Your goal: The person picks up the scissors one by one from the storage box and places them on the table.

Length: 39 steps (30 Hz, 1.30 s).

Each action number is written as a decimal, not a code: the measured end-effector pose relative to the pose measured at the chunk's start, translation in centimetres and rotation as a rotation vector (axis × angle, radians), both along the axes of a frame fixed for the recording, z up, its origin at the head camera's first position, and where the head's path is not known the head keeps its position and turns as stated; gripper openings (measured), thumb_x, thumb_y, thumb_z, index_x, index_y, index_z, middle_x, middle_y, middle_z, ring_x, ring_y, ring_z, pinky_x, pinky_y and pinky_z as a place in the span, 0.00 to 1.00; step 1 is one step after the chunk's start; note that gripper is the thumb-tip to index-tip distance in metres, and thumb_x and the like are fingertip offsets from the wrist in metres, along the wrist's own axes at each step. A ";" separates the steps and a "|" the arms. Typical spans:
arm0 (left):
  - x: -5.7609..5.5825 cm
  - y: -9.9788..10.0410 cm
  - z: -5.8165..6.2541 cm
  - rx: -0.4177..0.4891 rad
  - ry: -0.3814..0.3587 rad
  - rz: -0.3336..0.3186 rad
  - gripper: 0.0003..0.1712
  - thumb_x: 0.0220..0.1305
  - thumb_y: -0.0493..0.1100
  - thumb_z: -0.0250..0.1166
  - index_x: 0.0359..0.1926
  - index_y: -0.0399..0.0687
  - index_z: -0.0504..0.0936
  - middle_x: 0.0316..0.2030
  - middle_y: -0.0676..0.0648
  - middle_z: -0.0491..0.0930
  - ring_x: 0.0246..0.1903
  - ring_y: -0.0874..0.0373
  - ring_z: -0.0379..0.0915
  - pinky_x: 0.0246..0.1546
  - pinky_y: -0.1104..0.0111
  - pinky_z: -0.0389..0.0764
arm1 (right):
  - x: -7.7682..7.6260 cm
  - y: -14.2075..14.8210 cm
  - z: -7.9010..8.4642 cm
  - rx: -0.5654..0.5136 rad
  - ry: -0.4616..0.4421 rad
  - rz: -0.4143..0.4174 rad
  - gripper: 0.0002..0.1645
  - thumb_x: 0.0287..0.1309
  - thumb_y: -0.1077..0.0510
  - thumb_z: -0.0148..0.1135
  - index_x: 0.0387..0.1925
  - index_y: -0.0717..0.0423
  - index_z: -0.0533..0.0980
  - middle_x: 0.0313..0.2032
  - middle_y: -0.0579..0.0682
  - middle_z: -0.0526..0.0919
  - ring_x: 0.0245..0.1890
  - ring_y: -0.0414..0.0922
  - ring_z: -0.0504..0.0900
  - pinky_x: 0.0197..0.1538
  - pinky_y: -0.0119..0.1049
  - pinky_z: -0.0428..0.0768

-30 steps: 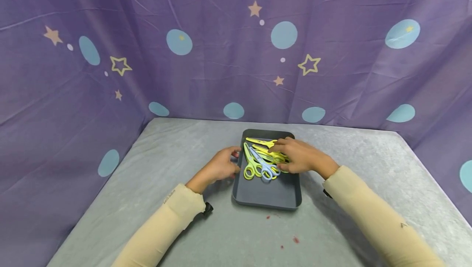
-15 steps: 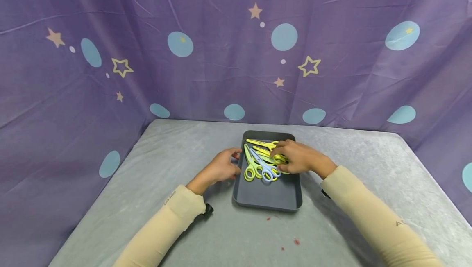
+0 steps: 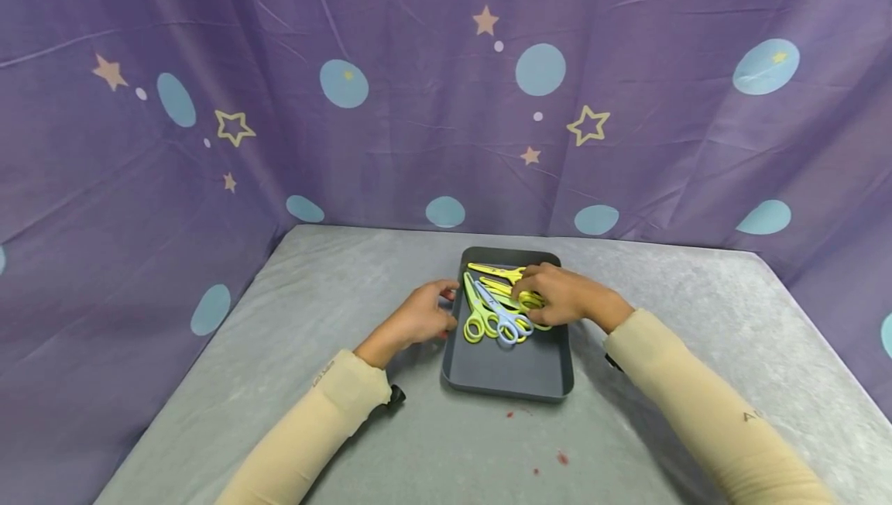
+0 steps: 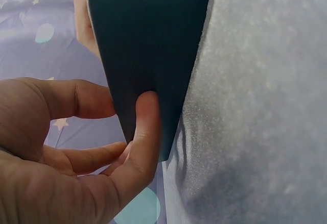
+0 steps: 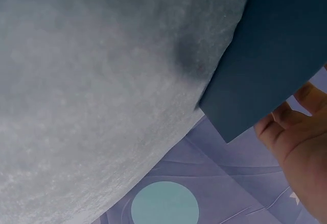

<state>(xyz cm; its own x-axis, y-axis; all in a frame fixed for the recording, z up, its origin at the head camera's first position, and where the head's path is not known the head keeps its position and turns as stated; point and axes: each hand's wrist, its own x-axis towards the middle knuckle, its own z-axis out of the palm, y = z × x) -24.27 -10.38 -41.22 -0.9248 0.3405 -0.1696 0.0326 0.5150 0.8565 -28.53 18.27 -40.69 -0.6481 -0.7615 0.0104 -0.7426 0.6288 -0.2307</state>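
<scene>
Fuzzy cloth [image 3: 669, 296], rectangular tray [image 3: 505, 369], scissors [image 3: 496, 307]

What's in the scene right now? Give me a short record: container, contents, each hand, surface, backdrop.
Container: dark gray tray
Contents: light blue scissors, green scissors at the left, yellow scissors; full count hidden
Left hand: touching the tray's left wall
Right hand: over the tray's right side, at yellow handles; grip unclear
Surface: gray-covered table, with red spots on the near side
Backdrop: patterned purple curtain
</scene>
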 end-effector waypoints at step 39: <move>-0.1 -0.1 -0.3 0.008 0.021 -0.020 0.44 0.56 0.25 0.63 0.75 0.37 0.64 0.63 0.36 0.71 0.31 0.54 0.82 0.30 0.59 0.88 | 1.1 -0.5 0.5 0.028 0.198 0.008 0.21 0.46 0.54 0.74 0.46 0.46 0.83 0.45 0.49 0.78 0.37 0.48 0.66 0.42 0.45 0.67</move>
